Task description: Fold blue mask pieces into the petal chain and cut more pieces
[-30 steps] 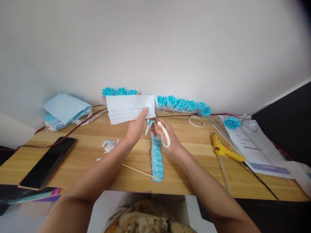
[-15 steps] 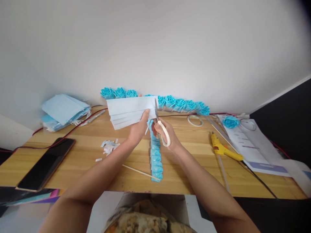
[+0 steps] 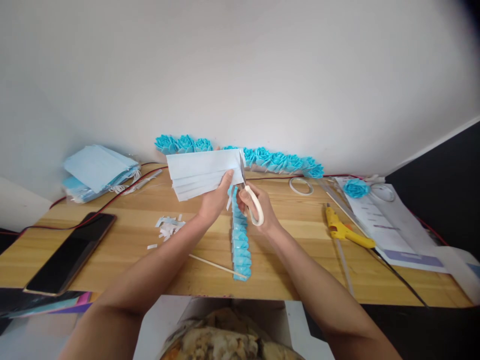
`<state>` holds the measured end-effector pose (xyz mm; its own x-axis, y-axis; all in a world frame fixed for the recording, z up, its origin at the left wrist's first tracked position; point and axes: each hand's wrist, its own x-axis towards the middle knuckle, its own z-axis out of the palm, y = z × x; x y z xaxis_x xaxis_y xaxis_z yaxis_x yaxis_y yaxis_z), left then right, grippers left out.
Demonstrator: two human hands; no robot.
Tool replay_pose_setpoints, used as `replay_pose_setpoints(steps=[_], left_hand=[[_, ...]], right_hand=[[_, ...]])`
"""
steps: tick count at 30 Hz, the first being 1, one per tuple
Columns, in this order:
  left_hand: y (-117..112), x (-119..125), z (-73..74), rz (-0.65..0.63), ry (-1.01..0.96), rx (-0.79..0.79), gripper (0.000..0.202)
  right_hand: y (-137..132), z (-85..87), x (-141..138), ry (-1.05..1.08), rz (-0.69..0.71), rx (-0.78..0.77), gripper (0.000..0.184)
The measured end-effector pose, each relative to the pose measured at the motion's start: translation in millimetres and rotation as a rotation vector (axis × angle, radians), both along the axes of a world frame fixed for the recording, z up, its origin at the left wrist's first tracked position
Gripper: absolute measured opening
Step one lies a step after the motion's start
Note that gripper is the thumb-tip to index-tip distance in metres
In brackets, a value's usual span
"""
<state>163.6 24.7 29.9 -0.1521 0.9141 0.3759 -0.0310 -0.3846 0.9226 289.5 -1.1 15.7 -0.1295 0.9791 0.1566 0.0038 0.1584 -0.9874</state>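
Head view: forearms (image 3: 167,252) angle inward, right hand (image 3: 267,209) gripping scissors (image 3: 257,203).

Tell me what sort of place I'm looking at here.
Probably a small handicraft workspace: a wooden table with a yellow hot glue gun, a row of blue artificial flowers along its back, and white-handled scissors in the right hand.
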Motion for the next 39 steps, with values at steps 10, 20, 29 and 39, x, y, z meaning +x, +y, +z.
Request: replay_pose_setpoints(steps=[10,20,29,39], left_hand=[[-0.5,0.2,-3.4,0.103,0.032,-0.018,0.059],[-0.3,-0.8,-6.0,0.078,0.001,-0.042,0.065],[7.5,-6.3,-8.5,0.083,-0.114,0.096,0.068],[4.7,-0.7,-12.5,0.12,-0.11,0.097,0.071]], right_hand=[[-0.5,-0.3,-3.1,0.081,-0.012,-0.032,0.054],[0.7,-4.5,-2.6,0.127,-0.007,-0.039,0.049],[2.0,-9.6,-3.6,0.156,-0.014,-0.08,0.046],[1.4,-12.1,-5.7,0.18,-0.027,-0.051,0.044]])
